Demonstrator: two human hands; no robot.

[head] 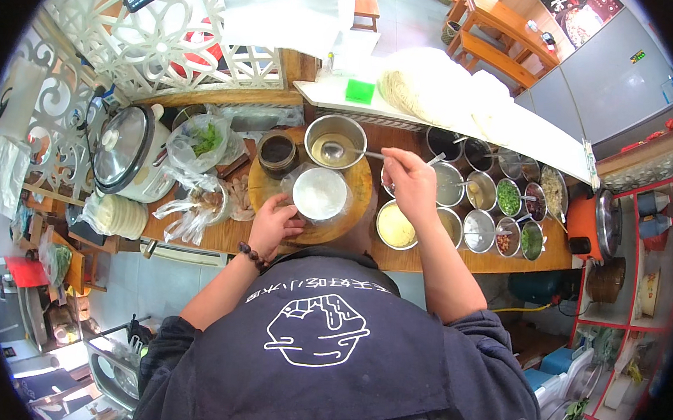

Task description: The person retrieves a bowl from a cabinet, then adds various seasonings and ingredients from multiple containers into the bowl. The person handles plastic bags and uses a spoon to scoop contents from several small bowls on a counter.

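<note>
My right hand (410, 177) grips the handle of a metal ladle (333, 150), whose bowl is over a round steel pot (338, 121). Pale yellowish liquid shows inside the pot. In front of it, a white bowl (319, 193) lined with clear plastic film sits on a round wooden board (361, 197). Something whitish is in the bowl, too washed out to identify. My left hand (277, 224) is at the bowl's left edge, fingers apart and close to the film; whether they touch it I cannot tell. A jar of dark contents (277, 152) stands to the left of the pot.
Several steel containers of toppings, including chopped green onion (509, 197) and a yellow paste (396, 226), crowd the right side. A rice cooker (133, 152), bagged greens (205, 140) and stacked wrapped discs (115, 215) stand left. Noodles (415, 87) lie on the shelf; an orange cooker (584, 224) is far right.
</note>
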